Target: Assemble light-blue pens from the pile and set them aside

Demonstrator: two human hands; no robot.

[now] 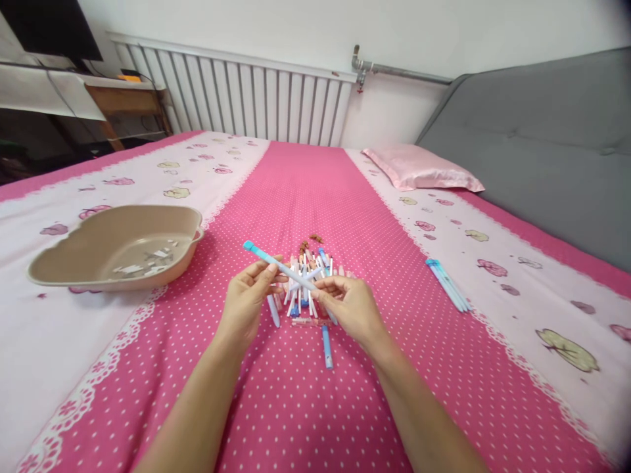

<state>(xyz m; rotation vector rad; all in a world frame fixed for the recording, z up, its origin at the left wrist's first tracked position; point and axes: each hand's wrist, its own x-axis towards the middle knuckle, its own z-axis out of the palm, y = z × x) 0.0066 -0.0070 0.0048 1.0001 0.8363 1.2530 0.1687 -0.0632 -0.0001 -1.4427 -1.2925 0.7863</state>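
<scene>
Left hand (251, 289) and right hand (352, 305) share one pen (282, 266)

Apart from each other, the two hands pinch the same pen in the middle of the frame, the left near its turquoise end and the right at the lower, pale end. It slants above a loose pile (298, 299) of pens and thin white sticks heaped on the bed (305, 407).

At the right of the frame, a few matching pens (448, 286) lie side by side with their turquoise ends level; judging by that neat row, these have been set aside. The pile is much larger and points every way, so the work looks only a little advanced, with most pieces unsorted. One blue pen (327, 348) sticks out at the pile's lower edge, and small brown bits (315, 238) lie just above it.

At the left of the frame, a tan basin (118, 230) holds scattered pale scraps (160, 253), too small to identify.
</scene>
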